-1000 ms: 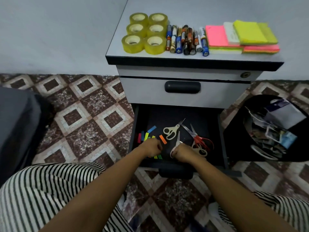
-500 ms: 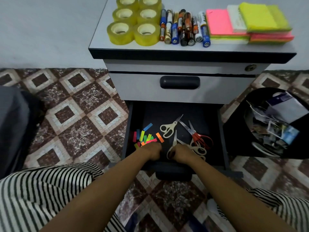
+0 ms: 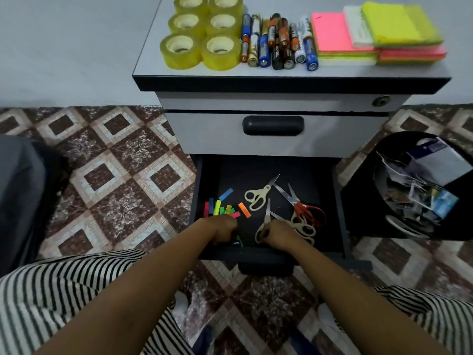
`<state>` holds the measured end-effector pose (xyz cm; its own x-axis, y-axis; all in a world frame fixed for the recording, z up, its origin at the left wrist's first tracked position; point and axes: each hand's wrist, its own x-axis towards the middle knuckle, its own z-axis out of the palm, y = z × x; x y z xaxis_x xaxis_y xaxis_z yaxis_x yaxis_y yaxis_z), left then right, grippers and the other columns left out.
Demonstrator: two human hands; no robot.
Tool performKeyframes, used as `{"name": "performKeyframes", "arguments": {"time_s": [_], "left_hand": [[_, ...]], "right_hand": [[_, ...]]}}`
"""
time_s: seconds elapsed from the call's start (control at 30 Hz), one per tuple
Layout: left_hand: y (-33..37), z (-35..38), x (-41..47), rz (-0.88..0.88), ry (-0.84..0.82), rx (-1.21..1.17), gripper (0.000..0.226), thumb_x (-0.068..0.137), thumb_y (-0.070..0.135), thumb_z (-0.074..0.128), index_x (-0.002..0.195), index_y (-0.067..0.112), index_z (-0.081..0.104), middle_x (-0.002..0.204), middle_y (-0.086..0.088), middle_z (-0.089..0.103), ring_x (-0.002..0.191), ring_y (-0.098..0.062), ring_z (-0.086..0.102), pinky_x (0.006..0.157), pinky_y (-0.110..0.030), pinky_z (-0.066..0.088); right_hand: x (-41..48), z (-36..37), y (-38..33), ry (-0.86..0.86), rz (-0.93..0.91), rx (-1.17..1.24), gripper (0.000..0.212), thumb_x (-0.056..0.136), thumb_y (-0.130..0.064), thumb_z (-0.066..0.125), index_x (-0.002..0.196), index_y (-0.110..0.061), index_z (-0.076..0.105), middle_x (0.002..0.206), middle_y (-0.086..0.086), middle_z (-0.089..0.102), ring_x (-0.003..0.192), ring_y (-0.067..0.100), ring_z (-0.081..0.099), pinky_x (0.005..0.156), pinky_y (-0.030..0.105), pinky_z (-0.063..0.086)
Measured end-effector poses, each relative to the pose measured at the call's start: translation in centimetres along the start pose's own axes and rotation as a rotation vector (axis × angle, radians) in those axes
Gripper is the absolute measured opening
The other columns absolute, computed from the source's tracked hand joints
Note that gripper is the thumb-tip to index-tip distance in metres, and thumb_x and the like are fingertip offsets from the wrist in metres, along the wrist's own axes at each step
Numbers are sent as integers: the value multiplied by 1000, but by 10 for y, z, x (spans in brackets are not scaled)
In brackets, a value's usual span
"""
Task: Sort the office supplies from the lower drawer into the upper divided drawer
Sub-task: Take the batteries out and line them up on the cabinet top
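The lower drawer (image 3: 337, 208) stands open, its floor black. Several coloured sticky flags (image 3: 225, 207) lie at its left. My left hand (image 3: 221, 228) curls over the nearest flags at the drawer's front, fingertips down on a green one. Cream scissors (image 3: 257, 197) and red-handled scissors (image 3: 303, 210) lie in the middle. My right hand (image 3: 279, 233) grips the handle of another cream pair (image 3: 266, 213), whose blade points away from me. More cream handles (image 3: 305, 228) show just right of that hand. The upper drawer (image 3: 204, 134) is closed, with its dark handle (image 3: 273, 125).
On the cabinet top (image 3: 151, 67) stand several yellow tape rolls (image 3: 201, 32), a row of batteries (image 3: 277, 43) and stacked sticky-note pads (image 3: 376, 37). A black bin (image 3: 363, 201) full of paper scraps stands right of the drawer. Patterned tile floor (image 3: 115, 175) lies to the left.
Both hands have slid back toward the drawer's front edge, uncovering more of the flags. The view has drawn closer to the cabinet.
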<state>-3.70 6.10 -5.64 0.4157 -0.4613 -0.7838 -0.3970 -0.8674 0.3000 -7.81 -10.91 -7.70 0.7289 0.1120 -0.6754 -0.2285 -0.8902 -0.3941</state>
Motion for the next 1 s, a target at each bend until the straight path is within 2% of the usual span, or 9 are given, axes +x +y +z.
{"name": "performKeyframes", "arguments": {"time_s": [0.1, 0.2, 0.27, 0.33, 0.43, 0.5, 0.7, 0.9, 1.0], "left_hand": [[-3, -3, -1, -6, 51, -112, 23, 93, 11, 48, 104, -1, 65, 100, -17, 61, 89, -29, 57, 73, -27, 45], [2, -15, -8, 3, 113, -321, 21, 93, 7, 50, 106, -4, 63, 93, -10, 57, 84, -21, 52, 60, -11, 40], [6, -24, -12, 6, 176, -550, 20, 90, 3, 54, 108, 0, 61, 93, -8, 59, 85, -19, 55, 64, -17, 44], [10, -30, -16, 29, 224, -782, 15, 89, 1, 56, 103, 5, 59, 90, -8, 60, 77, -19, 58, 64, -21, 48], [22, -40, -25, 74, 257, -1099, 13, 90, -3, 54, 93, 10, 54, 86, -6, 61, 73, -12, 61, 62, -16, 54], [30, -46, -33, 104, 274, -1233, 13, 90, -4, 55, 93, 8, 54, 87, -8, 62, 74, -12, 64, 63, -17, 57], [47, -61, -57, 201, 294, -1307, 30, 87, 0, 62, 113, 13, 52, 91, -10, 66, 70, -12, 69, 66, -21, 58], [72, -89, -89, 315, 347, -1243, 21, 88, -3, 58, 100, 14, 56, 82, -9, 67, 64, -9, 68, 67, -21, 58], [90, -115, -112, 399, 446, -1211, 20, 87, -2, 59, 98, 15, 57, 78, -8, 67, 61, -9, 67, 67, -24, 57]], "right_hand": [[-4, -3, -2, 17, -21, 23, 24, 90, -15, 53, 98, -1, 71, 102, 15, 69, 92, 27, 63, 72, 26, 44], [-9, -10, -7, 87, -40, 99, 25, 92, -13, 51, 99, -5, 73, 106, 11, 69, 97, 24, 63, 80, 27, 46], [-14, -16, -13, 122, -43, 270, 24, 92, -13, 51, 98, -2, 71, 101, 16, 69, 89, 24, 64, 76, 29, 48], [-18, -22, -22, 115, 1, 536, 23, 94, -13, 49, 102, -2, 68, 91, 15, 67, 78, 21, 61, 65, 28, 46], [-26, -33, -36, 126, 50, 837, 24, 97, -7, 44, 112, -2, 61, 95, 12, 65, 79, 19, 65, 56, 20, 47], [-35, -40, -40, 158, 50, 1008, 23, 97, -8, 44, 114, -3, 59, 92, 6, 65, 74, 13, 63, 57, 19, 50], [-69, -61, -39, 179, -30, 1185, 21, 96, -13, 52, 110, -2, 63, 85, 4, 67, 74, 15, 62, 67, 23, 50], [-117, -105, -43, 223, -124, 1057, 20, 93, -13, 57, 106, 0, 64, 76, 4, 66, 63, 10, 59, 56, 17, 48], [-141, -143, -56, 300, -146, 975, 14, 92, -12, 57, 100, -3, 64, 73, 5, 64, 62, 11, 57, 53, 17, 47]]}}
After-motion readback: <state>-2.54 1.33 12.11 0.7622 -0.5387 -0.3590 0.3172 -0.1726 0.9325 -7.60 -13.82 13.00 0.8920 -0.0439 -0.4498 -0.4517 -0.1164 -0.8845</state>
